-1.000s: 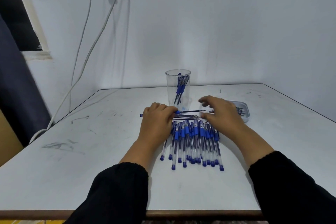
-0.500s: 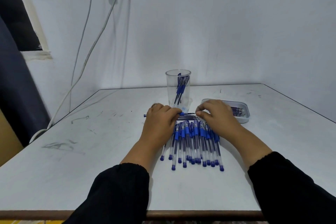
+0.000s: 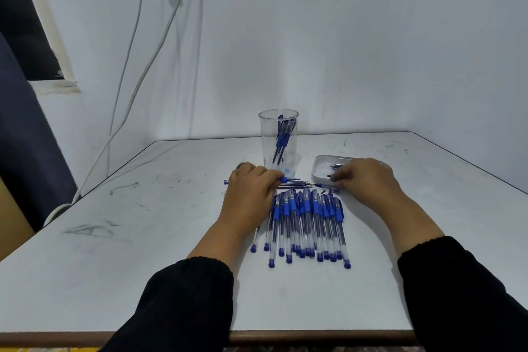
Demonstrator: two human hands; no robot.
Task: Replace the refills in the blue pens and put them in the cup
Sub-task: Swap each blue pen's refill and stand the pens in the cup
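Over on the white table (image 3: 143, 266) pushed into the corner, it's mostly a big row of blue pens (image 3: 305, 226) lying side by side, caps pointing away from the person, so I'd say the bulk of the job is still to do. Behind them stands a clear plastic cup (image 3: 278, 141) with only a few finished pens leaning inside, so maybe a handful done so far. Right of the cup sits a small white tray (image 3: 320, 168) with some dark little bits in it, can't tell if they're refills or tips. A few thin loose refills (image 3: 294, 183) lie crosswise between cup and pen row. Left hand (image 3: 251, 191) is curled around one pen (image 3: 283, 179) held sideways just in front of the cup, while the right hand (image 3: 363, 180) reaches into the tray's near edge, fingertips pinched like it's picking something, though what exactly is hidden. No readable brand or writing anywhere, pens are too small for that.
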